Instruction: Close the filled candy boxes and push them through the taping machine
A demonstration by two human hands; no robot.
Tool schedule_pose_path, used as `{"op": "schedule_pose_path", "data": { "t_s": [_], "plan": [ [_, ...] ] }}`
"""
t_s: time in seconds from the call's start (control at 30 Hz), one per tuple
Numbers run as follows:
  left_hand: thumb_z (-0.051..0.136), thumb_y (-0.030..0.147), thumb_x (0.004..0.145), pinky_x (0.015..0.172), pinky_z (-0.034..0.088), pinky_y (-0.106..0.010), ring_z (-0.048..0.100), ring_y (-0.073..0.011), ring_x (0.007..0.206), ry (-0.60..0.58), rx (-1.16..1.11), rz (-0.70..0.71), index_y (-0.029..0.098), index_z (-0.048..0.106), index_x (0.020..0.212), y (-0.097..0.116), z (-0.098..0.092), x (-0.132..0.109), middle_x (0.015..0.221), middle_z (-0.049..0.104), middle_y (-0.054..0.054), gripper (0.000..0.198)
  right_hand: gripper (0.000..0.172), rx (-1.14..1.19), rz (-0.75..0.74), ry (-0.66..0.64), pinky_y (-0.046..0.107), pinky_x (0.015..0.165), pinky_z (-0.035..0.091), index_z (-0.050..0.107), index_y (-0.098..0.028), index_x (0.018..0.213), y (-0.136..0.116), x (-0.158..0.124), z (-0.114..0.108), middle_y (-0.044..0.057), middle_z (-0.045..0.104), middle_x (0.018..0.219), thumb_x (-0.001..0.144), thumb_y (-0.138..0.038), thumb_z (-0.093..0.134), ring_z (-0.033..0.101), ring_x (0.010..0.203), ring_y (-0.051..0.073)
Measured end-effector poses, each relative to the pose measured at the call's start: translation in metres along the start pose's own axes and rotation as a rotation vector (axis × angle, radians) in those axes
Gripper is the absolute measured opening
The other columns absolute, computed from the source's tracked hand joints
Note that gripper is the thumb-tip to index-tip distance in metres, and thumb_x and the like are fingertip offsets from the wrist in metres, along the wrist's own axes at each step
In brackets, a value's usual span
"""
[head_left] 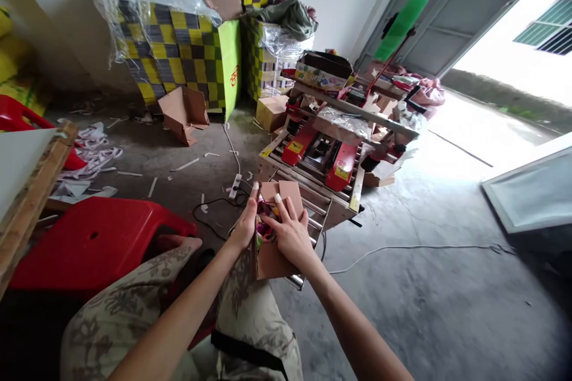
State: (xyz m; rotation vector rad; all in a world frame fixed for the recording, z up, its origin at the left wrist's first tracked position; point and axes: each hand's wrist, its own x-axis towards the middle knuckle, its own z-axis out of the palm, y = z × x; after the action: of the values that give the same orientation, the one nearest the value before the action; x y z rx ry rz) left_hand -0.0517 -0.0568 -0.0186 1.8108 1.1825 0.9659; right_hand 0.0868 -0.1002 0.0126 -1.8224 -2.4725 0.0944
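Observation:
An opened cardboard box (273, 263) stands in front of my knees at the near end of a roller conveyor (318, 205), flaps up. Colourful packets (264, 232) show inside, too small to make out in detail. My left hand (245, 225) grips the box's left side, thumb and fingers along the flap. Over the opening lies my right hand (292, 233), its fingers spread and pressing on the packets, its palm by the right flap. White tips cover a finger on each hand.
A red carton-taping machine (300, 141) sits on the conveyor, with a printed carton (324, 71) on top. To the left is a red plastic stool (102, 238). A power strip (235, 186) and cables lie on the floor. Yellow-and-black carton stacks (179, 53) stand behind.

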Motion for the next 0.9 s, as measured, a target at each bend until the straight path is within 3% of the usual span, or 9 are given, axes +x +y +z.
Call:
{"op": "schedule_pose_path", "data": {
  "t_s": [0.1, 0.2, 0.37, 0.47, 0.6, 0.73, 0.8, 0.9],
  "plan": [
    [0.005, 0.036, 0.098, 0.115, 0.021, -0.041, 0.012, -0.0172, 0.140, 0.058, -0.011, 0.006, 0.015, 0.006, 0.148, 0.010, 0.006, -0.001, 0.153, 0.013, -0.008, 0.054, 0.051, 0.037, -0.009, -0.040, 0.071, 0.097, 0.011, 0.052, -0.041, 0.124, 0.002, 0.002, 0.001, 0.003, 0.008, 0.153, 0.082, -0.014, 0.047, 0.000, 0.138, 0.035],
    [0.018, 0.041, 0.097, 0.115, 0.015, -0.044, 0.005, -0.0220, 0.141, 0.070, 0.221, 0.012, 0.009, 0.019, 0.145, 0.020, 0.016, 0.004, 0.152, 0.012, -0.013, 0.058, 0.050, 0.206, -0.008, 0.019, 0.068, 0.102, 0.007, 0.048, -0.029, 0.129, 0.010, -0.002, 0.004, 0.007, 0.020, 0.150, 0.082, -0.014, 0.041, 0.007, 0.139, 0.032],
    [0.029, 0.036, 0.095, 0.111, 0.019, -0.053, 0.010, -0.0282, 0.140, 0.052, 0.560, 0.024, 0.015, 0.024, 0.145, 0.031, 0.034, 0.008, 0.151, 0.019, -0.010, 0.054, 0.045, 0.862, 0.101, 0.398, 0.047, 0.108, 0.030, 0.027, -0.019, 0.130, 0.027, -0.011, 0.011, 0.014, 0.026, 0.146, 0.084, -0.021, 0.030, 0.030, 0.133, 0.022],
    [0.033, 0.030, 0.094, 0.110, 0.019, -0.056, 0.013, -0.0287, 0.140, 0.048, 0.658, 0.028, 0.019, 0.018, 0.147, 0.033, 0.040, 0.007, 0.151, 0.019, -0.008, 0.056, 0.039, 0.994, 0.156, 0.412, 0.043, 0.107, 0.032, 0.026, -0.019, 0.125, 0.030, -0.009, 0.011, 0.015, 0.031, 0.142, 0.087, -0.028, 0.032, 0.031, 0.133, 0.021],
    [0.033, 0.025, 0.092, 0.109, 0.021, -0.057, 0.014, -0.0288, 0.140, 0.027, 0.717, -0.002, 0.016, 0.022, 0.146, 0.032, 0.043, 0.007, 0.151, 0.018, -0.010, 0.056, 0.041, 0.838, 0.145, 0.289, 0.045, 0.109, 0.029, 0.031, -0.019, 0.128, 0.028, -0.013, 0.002, 0.014, 0.036, 0.140, 0.091, -0.036, 0.036, 0.031, 0.133, 0.023],
    [0.035, 0.023, 0.090, 0.110, 0.019, -0.056, 0.011, -0.0277, 0.140, 0.002, 0.642, 0.018, 0.016, 0.029, 0.143, 0.027, 0.043, 0.021, 0.151, 0.017, -0.009, 0.054, 0.085, 0.356, -0.081, 0.100, 0.061, 0.109, 0.009, 0.012, -0.010, 0.144, 0.017, -0.037, 0.004, 0.020, 0.018, 0.149, 0.082, -0.057, 0.046, 0.011, 0.138, 0.035],
    [0.036, 0.023, 0.090, 0.112, 0.019, -0.054, 0.014, -0.0263, 0.140, -0.054, 0.473, 0.059, 0.016, 0.037, 0.139, 0.022, 0.042, 0.041, 0.150, 0.023, -0.007, 0.050, 0.099, 0.142, -0.085, 0.079, 0.065, 0.107, 0.006, 0.004, -0.005, 0.146, 0.012, -0.045, 0.013, 0.023, 0.010, 0.149, 0.078, -0.061, 0.050, 0.007, 0.138, 0.038],
    [0.031, 0.019, 0.089, 0.113, 0.025, -0.044, 0.029, -0.0212, 0.136, -0.093, -0.002, 0.037, 0.013, 0.046, 0.133, 0.016, 0.040, 0.074, 0.142, 0.039, -0.007, 0.046, 0.087, -0.031, 0.069, 0.116, 0.069, 0.103, 0.009, 0.017, -0.009, 0.146, 0.017, -0.034, 0.020, 0.022, 0.010, 0.149, 0.081, -0.055, 0.051, 0.008, 0.137, 0.039]
  ]
}}
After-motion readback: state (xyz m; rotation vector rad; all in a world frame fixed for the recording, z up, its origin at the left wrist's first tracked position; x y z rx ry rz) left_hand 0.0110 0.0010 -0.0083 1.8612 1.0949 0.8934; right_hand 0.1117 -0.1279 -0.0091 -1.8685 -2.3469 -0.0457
